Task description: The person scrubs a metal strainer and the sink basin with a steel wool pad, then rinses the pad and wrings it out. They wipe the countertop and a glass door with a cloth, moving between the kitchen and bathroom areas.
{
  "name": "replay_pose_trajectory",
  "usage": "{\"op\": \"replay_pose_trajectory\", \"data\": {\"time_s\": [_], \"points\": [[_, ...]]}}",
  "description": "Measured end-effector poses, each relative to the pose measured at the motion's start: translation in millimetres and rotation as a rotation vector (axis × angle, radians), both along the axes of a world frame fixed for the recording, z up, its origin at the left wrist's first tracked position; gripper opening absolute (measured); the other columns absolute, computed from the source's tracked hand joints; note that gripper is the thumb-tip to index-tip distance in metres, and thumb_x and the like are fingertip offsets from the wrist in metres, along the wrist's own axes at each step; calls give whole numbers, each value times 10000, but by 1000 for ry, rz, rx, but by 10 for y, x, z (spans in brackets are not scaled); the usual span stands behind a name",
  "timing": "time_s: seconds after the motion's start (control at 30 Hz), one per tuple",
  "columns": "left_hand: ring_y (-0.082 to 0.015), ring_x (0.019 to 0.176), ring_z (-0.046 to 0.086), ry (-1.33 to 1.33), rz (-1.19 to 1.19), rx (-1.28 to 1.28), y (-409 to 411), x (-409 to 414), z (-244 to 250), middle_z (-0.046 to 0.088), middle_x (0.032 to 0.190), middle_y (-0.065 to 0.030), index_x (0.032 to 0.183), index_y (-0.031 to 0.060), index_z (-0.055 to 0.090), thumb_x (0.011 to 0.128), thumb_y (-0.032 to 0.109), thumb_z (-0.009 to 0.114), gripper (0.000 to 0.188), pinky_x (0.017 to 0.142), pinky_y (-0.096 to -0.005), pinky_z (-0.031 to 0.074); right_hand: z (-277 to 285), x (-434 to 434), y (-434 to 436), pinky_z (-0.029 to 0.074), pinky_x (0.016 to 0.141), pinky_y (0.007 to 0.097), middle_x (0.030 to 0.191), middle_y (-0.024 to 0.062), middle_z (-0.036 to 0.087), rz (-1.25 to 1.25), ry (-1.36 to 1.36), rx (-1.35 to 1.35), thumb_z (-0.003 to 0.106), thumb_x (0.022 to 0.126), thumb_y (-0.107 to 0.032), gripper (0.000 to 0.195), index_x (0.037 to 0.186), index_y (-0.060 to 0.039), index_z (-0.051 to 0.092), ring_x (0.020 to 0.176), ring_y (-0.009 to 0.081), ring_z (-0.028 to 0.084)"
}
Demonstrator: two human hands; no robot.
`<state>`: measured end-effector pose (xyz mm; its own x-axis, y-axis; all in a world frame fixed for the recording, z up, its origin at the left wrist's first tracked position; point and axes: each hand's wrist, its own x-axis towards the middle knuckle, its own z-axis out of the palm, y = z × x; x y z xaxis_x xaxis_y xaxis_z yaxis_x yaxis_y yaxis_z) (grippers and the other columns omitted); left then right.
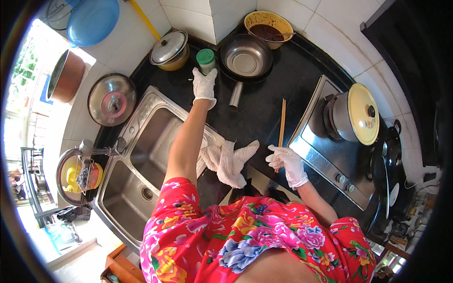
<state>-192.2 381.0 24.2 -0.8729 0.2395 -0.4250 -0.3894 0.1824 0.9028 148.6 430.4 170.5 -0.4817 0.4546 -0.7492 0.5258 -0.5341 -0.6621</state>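
My left hand (204, 85), in a white disposable glove, reaches to a jar with a green lid (206, 58) at the back of the black counter; its fingers are at the jar's lower side, and whether they grip it cannot be told. Just right of the jar stands a metal frying pan (246, 60), handle towards me. My right hand (288, 165), gloved too, is held by the counter's front edge with fingers bent, over the near ends of a pair of wooden chopsticks (282, 122). Whether it touches them is unclear. A crumpled pale cloth (228, 162) lies between my arms.
At the left is a double-bowl steel sink (155, 141) with a faucet (118, 146). A lidded pot (170, 53) and a yellow bowl of dark red sauce (267, 32) stand at the back. On the gas stove (311, 152) at the right is a pot with a yellow lid (361, 113).
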Motion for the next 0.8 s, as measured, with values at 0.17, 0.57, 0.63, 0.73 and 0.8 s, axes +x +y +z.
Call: {"op": "replay_pose_trajectory", "data": {"time_s": [0.17,0.57,0.63,0.73,0.8], "points": [[-385,1078,629,14,-71,-274,282,-413,-437,630,1178,-278,1500,-36,199,793,331,735,960,923,-392,475,-18,-5,-121,485,623,208,860,128,722,71,-77,6,473,906,-106,371,1186,87,621,663,120,648],[-293,824,642,-310,567,444,-399,-921,-177,567,1037,-151,1267,-20,448,896,491,642,661,753,-388,517,43,-149,3,528,667,215,880,144,722,34,19,-14,502,924,-93,375,1230,112,572,665,126,660],[-399,985,659,-266,499,481,-443,-975,-88,581,1221,-175,1345,-9,411,937,554,549,708,943,-455,463,29,-171,-4,527,668,214,878,144,721,62,16,16,505,924,-95,372,1225,111,576,669,126,660],[-409,999,654,-280,369,510,-510,-1140,-187,563,1299,-174,1378,-11,394,959,533,525,698,966,-445,457,40,-219,-6,526,670,216,876,146,720,80,12,27,508,920,-95,364,1213,105,589,677,127,661],[-434,1064,621,-295,369,548,-496,-1182,-236,517,1342,-182,1387,-23,390,959,533,530,715,1001,-459,441,28,-202,-15,525,670,218,879,148,720,90,0,18,505,918,-89,356,1205,101,597,679,128,662]]}}
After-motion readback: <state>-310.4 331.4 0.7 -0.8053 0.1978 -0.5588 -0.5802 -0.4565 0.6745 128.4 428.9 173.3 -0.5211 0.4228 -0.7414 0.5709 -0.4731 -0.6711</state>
